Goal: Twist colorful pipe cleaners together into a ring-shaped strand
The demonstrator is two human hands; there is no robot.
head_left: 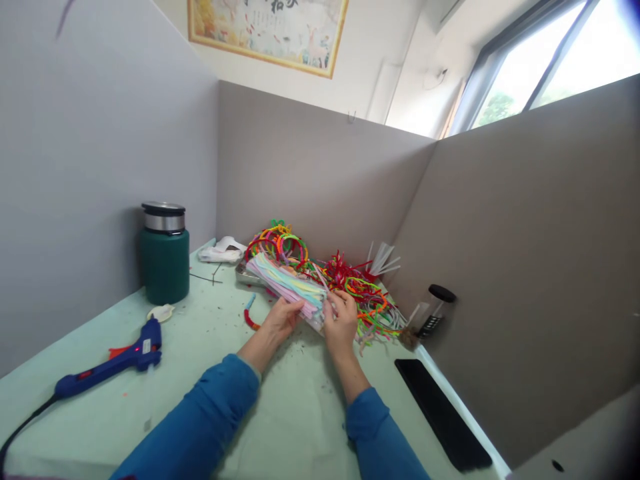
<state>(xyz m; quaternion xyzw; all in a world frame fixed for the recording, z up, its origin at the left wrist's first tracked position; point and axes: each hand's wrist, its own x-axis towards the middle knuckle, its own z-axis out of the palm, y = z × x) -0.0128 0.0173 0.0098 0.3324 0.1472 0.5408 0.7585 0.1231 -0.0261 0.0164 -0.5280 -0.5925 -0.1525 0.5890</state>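
Note:
A clear bag of pastel pipe cleaners [290, 283], in pink, yellow and blue stripes, is held up over the table between both hands. My left hand [281, 321] grips its lower edge, the thumb lying on top. At the bag's right end, my right hand [341, 323] has its fingers bent together around a pale pink pipe cleaner [319, 275] that sticks up to the left. Behind the bag lies a heap of bright pipe cleaners [345, 270], mostly red, green and orange. A short curved red and blue piece [249, 317] rests on the table left of my left hand.
A blue glue gun [135, 357] lies on the left, its cord running off the edge. Behind it stands a green thermos [165, 257]. A metal tray [246, 275] is partly hidden by the bag. On the right are a clear black-lidded jar [434, 313] and a black strip [443, 413]. Grey partitions [320, 167] surround the table.

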